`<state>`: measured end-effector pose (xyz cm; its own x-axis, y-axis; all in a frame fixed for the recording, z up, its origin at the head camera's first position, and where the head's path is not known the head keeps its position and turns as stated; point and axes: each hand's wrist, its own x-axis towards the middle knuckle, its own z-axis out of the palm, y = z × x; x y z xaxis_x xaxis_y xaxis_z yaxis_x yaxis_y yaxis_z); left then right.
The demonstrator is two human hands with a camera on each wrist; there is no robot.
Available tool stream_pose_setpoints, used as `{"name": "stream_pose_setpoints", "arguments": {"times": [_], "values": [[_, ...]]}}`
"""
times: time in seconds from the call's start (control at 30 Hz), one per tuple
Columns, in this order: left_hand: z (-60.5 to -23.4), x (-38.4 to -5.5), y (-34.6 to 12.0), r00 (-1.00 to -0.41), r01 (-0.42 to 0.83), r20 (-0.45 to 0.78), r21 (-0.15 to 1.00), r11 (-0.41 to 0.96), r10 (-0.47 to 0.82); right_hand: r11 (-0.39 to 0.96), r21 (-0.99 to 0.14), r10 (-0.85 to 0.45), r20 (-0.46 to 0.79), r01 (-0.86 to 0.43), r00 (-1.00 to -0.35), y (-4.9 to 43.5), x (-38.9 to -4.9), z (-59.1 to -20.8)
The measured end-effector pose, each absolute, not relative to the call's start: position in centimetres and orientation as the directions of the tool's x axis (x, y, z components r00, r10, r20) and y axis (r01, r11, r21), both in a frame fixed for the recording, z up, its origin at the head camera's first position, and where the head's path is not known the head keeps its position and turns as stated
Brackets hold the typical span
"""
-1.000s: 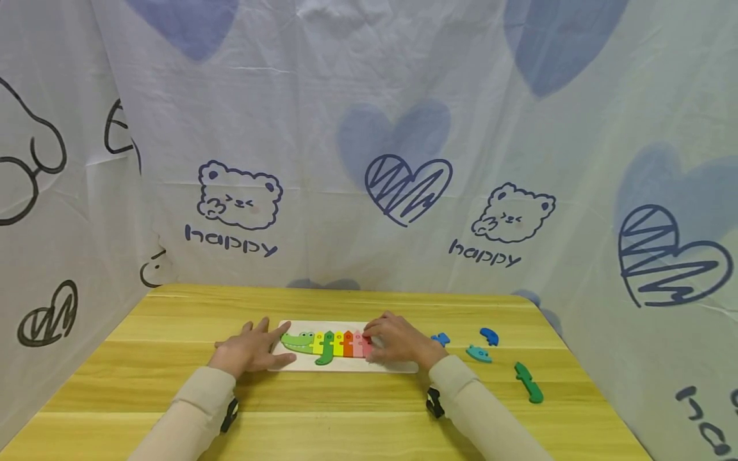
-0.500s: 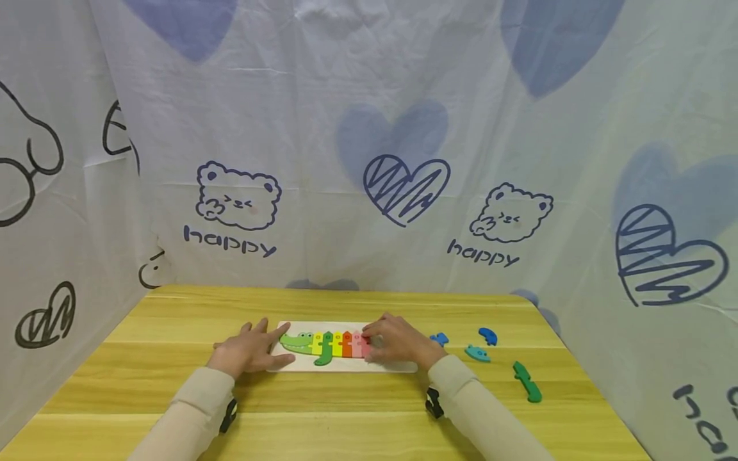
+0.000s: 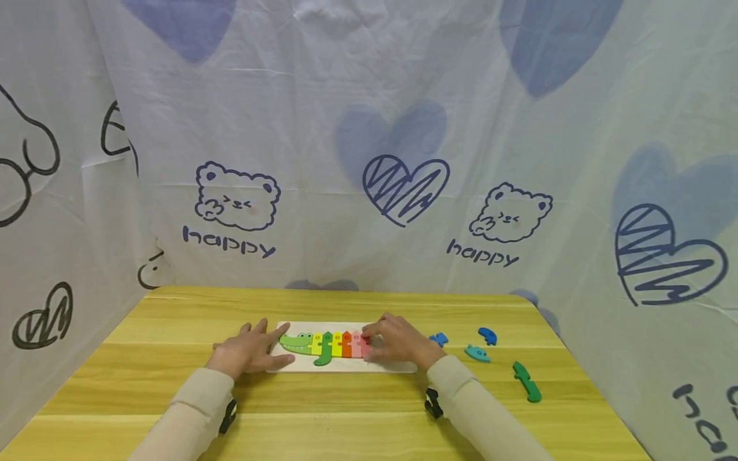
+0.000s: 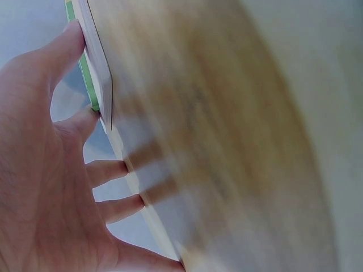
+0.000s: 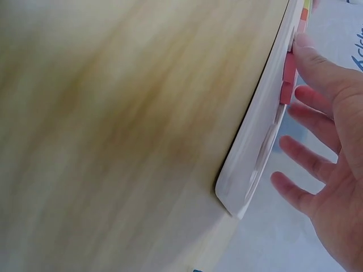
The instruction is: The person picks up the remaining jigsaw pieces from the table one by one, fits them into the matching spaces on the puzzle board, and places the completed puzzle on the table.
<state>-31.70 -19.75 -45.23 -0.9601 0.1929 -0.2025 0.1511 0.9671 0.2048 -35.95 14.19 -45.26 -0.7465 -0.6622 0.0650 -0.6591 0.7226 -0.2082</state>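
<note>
A white puzzle board (image 3: 348,366) lies flat on the table, with a green crocodile head (image 3: 296,345) at its left end. Yellow, green, orange and pink body pieces follow in a row. My left hand (image 3: 245,349) rests on the board's left end, thumb and index finger spread; its other fingers reach down to the table in the left wrist view. At the end of the row, my right hand (image 3: 401,343) pinches a red puzzle piece (image 5: 289,71) between thumb and index finger. That piece sits at the board's surface, partly covered by the fingers. The right hand's remaining fingers stretch over the board's right part.
Loose pieces lie on the wooden table (image 3: 323,416) to the right: a blue one (image 3: 439,339) behind my right wrist, a curved dark blue one (image 3: 488,335), a turquoise one (image 3: 477,353) and a long green one (image 3: 527,382). A printed cloth (image 3: 323,128) hangs behind.
</note>
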Motion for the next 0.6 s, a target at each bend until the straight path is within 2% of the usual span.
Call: {"name": "stream_pose_setpoints", "arguments": {"times": [0.23,0.6], "values": [[-45.2,-31.8,-19.7,-0.959,0.151,-0.208,0.205,0.967,0.194,0.688,-0.196,-0.7,0.077,-0.699,-0.71,14.9,-35.7,-44.3],[-45.3,-31.9,-19.8,-0.957,0.145,-0.219,0.203,0.968,0.189,0.729,-0.191,-0.656,0.078,-0.657,-0.751,18.5,-35.9,-43.2]]}}
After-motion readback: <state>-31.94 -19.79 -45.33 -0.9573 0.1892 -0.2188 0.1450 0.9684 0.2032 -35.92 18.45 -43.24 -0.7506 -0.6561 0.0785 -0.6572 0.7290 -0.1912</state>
